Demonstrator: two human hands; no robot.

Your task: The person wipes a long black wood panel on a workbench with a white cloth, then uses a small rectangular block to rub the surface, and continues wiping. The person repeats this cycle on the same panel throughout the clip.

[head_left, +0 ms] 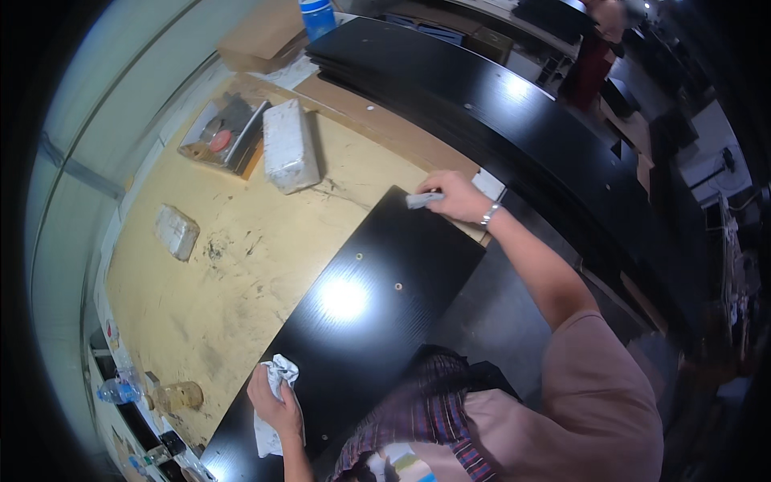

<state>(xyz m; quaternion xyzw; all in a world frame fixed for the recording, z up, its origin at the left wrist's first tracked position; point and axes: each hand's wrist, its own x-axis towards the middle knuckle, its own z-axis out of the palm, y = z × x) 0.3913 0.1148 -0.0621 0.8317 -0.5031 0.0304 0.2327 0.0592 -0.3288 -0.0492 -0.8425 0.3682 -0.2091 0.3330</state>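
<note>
A long black panel (361,313) with a wood-grain sheen and small holes lies along the near edge of the worktable. At its far corner my right hand (458,197) is closed round a small grey block (424,199), which touches or hovers just over the panel's end; I cannot tell which. My left hand (275,406) grips a crumpled white cloth (279,371) above the panel's near left part. Some of the cloth hangs below the fingers.
The yellowish tabletop (233,297) carries a long white wrapped block (289,149), a smaller one (177,231), an open box of odds and ends (225,136) and a jar (178,396). Stacked black panels (482,104) stand beyond, beside a blue container (318,18). A person (594,56) is farther back.
</note>
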